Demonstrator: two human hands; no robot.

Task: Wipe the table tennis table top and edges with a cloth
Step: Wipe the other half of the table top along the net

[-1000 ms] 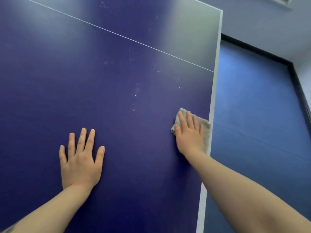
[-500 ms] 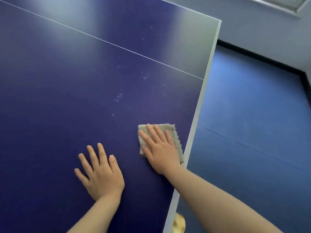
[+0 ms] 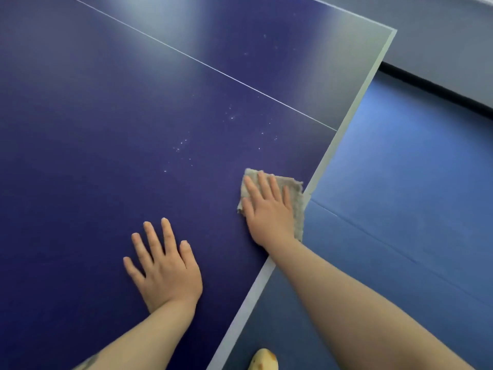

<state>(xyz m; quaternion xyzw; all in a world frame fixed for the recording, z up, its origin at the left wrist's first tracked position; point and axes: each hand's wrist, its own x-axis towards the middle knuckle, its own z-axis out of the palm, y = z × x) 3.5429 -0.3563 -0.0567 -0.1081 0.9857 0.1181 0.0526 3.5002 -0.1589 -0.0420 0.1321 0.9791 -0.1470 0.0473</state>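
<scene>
The dark blue table tennis table (image 3: 112,134) fills the left and middle of the head view, with a thin white centre line and a white edge stripe (image 3: 344,121) on the right. My right hand (image 3: 268,209) lies flat on a beige cloth (image 3: 294,190), pressing it onto the table top right at the edge; the cloth overhangs the stripe. My left hand (image 3: 165,265) rests flat on the table with fingers spread, nearer to me and left of the cloth. White specks (image 3: 184,148) dot the surface beyond the cloth.
To the right of the table lies a blue floor (image 3: 405,188) with a seam. A dark skirting (image 3: 437,86) and a grey wall run along the far side. A yellowish shoe tip (image 3: 264,360) shows at the bottom by the table edge.
My right hand first slid the cloth toward me and away from the edge, then back out until it overhangs the white stripe. My left hand stayed flat; the view shifted.
</scene>
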